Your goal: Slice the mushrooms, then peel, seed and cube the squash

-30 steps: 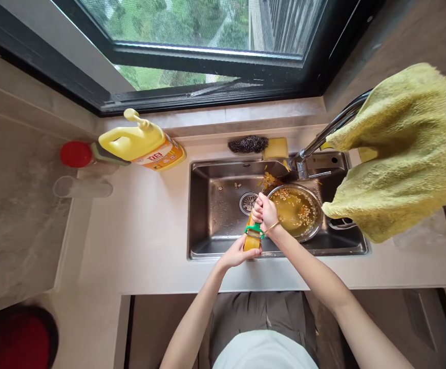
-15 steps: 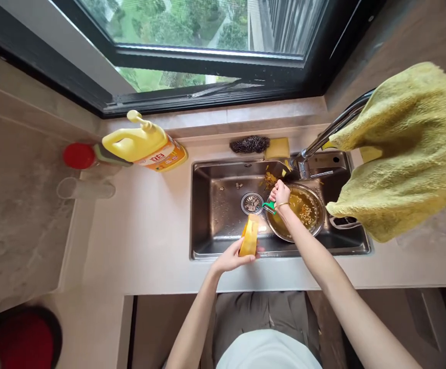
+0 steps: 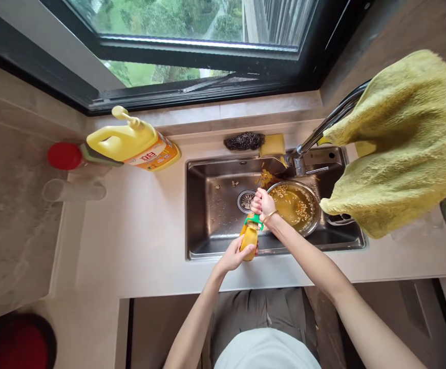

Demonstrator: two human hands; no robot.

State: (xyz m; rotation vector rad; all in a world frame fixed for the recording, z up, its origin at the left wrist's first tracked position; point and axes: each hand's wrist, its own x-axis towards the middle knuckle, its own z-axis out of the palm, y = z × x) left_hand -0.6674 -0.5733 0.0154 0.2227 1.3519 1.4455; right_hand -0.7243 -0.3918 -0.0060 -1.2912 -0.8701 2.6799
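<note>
Over the front of the steel sink [image 3: 211, 225], my left hand [image 3: 235, 254] grips the near end of a yellow-orange piece of vegetable [image 3: 249, 239]. My right hand [image 3: 262, 203] is closed round a green peeler [image 3: 254, 221] whose blade rests on the far end of that piece. A thin bangle circles my right wrist. Just right of my right hand stands a metal bowl [image 3: 311, 225] holding brownish water with floating seeds and scraps.
Peel scraps [image 3: 264, 178] lie at the sink's back by the drain [image 3: 246, 200]. A yellow towel [image 3: 403, 148] hangs over the tap [image 3: 315, 138]. A steel scourer [image 3: 243, 141], a sponge [image 3: 272, 144], a yellow detergent jug [image 3: 132, 143], a red-lidded jar [image 3: 64, 156] and a clear glass [image 3: 69, 190] line the counter.
My right hand, which had swung away to the bowl's rim with the peeler, has come back and set the peeler on the piece. My left hand kept hold of the piece.
</note>
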